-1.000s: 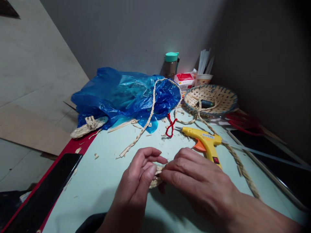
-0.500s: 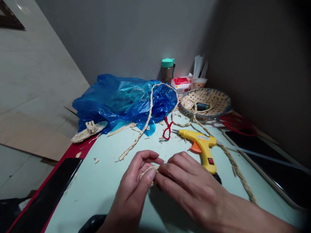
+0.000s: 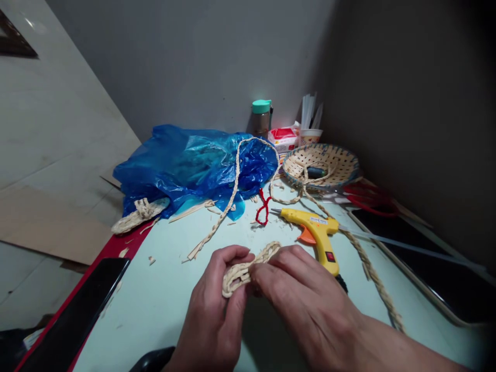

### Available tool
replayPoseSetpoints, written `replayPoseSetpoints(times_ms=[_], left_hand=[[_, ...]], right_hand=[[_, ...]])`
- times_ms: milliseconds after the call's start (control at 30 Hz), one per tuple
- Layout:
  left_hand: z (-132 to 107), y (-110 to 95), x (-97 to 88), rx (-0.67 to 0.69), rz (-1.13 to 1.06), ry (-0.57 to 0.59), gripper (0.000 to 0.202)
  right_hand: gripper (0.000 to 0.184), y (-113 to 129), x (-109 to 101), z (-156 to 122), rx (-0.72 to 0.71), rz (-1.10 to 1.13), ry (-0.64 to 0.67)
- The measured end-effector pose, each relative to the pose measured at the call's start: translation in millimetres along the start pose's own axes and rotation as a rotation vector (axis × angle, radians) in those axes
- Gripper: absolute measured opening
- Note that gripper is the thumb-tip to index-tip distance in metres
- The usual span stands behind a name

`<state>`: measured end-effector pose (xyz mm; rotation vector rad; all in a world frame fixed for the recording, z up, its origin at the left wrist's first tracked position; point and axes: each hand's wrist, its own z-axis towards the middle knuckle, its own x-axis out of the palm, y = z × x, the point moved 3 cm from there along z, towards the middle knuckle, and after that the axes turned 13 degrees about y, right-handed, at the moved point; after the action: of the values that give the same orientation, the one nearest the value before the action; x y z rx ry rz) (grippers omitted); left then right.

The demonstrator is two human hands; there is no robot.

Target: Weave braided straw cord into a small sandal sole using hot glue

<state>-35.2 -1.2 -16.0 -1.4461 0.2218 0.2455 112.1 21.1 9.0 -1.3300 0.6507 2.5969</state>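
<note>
Between my two hands is a flat, oval coil of pale braided straw cord (image 3: 237, 278), tilted above the table. My left hand (image 3: 217, 305) grips its near-left end, with the thumb below and the fingers curled behind. The fingers of my right hand (image 3: 298, 294) pinch the middle of the coil, and its far end shows past the knuckles. Right behind that hand lies a yellow glue gun (image 3: 327, 237) with an orange trigger. A red twisted loop (image 3: 263, 209) rests near the nozzle. A loose straw braid (image 3: 220, 219) trails across the table.
A blue plastic bag (image 3: 186, 160) fills the back left, with a small woven straw sandal (image 3: 141, 214) beside it. At the back right stands a woven basket (image 3: 341, 165). A tablet (image 3: 418, 258), red-handled scissors (image 3: 372, 199) and a black phone-like slab (image 3: 89, 305) flank the work area.
The coil has turned up into view between my hands, showing its face and far end; before, my fingers mostly hid it. The camera view has shifted slightly.
</note>
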Motion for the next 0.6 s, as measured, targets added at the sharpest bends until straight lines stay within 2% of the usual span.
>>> replayPoseSetpoints(times_ms=[167,333,600], left_hand=[[-1,-6,1.3,0.015,0.052,-0.033,0.014],[-2,-9,2.8,0.056,0.077,-0.029,0.016],[0,1,-4.8,-0.005,-0.046,-0.037,0.016]], right_hand=[[0.038,0,-6,0,-0.008,-0.112,-0.071],[0.038,2,-10,-3,-0.084,-0.189,-0.053],[0.043,7,2,-7,-0.241,-0.422,0.006]])
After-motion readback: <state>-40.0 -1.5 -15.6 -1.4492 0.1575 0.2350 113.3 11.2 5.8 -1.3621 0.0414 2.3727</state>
